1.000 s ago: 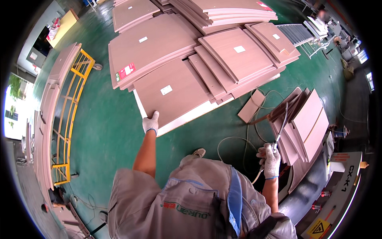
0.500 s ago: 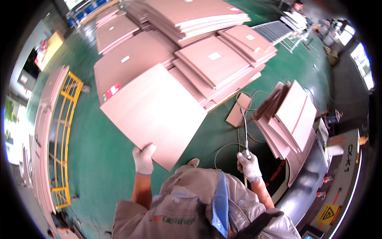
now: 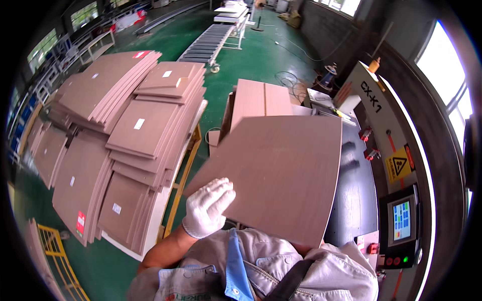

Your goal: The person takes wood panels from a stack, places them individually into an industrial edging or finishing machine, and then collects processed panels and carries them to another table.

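Note:
A large brown wood-grain panel [image 3: 273, 170] is tilted up in front of my chest, over the edge of the machine bed. My left hand [image 3: 208, 208], in a white knit glove, is at its lower left edge. The fingers lie over the panel's face, held close together, and the thumb is out of sight. My right hand is hidden behind the panel; only a sliver of skin shows under its lower edge. Just beyond stand more brown panels [image 3: 253, 100], partly covered by the one I hold.
Stacked panels [image 3: 135, 125] fill the left on a pallet with a yellow-edged frame [image 3: 181, 185]. On the right is a machine with a dark bed [image 3: 354, 200], red clamps [image 3: 371, 153] and a control screen [image 3: 401, 220]. A roller conveyor [image 3: 208, 42] stands farther off.
I have turned right, away from the stacks toward the machine. The panel has come across with me, and my left hand now has its fingers over the face. My right hand and its air gun have gone from sight.

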The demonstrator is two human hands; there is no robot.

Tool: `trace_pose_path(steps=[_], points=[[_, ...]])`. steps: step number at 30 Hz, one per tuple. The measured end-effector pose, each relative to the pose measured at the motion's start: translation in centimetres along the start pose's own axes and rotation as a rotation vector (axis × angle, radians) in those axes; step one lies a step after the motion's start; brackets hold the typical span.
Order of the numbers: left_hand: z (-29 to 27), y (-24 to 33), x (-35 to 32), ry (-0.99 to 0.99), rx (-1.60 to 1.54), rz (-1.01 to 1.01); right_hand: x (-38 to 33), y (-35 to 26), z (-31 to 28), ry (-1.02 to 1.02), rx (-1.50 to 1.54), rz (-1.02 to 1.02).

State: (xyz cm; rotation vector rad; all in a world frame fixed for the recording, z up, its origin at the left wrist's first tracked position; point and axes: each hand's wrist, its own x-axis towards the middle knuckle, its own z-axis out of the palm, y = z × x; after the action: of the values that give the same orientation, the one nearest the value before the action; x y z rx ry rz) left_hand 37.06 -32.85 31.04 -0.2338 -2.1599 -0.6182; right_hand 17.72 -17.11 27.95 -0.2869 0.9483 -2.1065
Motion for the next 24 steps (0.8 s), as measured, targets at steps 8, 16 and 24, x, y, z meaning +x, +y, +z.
trace_pose_path(steps=[8,16,24], points=[[10.3,-7.0,7.1,0.26,-1.083,-1.025,-5.1,-4.1,-13.2,0.771,-0.832,-0.643],[16.7,-22.2,0.8,0.178,-1.4,-1.284,-2.2,0.2,-8.3,0.441,-0.369,-0.126],[11.5,-16.5,-1.9,0.605,-0.404,-0.865,4.0,-1.0,-10.4,0.351,-0.419,-0.114]])
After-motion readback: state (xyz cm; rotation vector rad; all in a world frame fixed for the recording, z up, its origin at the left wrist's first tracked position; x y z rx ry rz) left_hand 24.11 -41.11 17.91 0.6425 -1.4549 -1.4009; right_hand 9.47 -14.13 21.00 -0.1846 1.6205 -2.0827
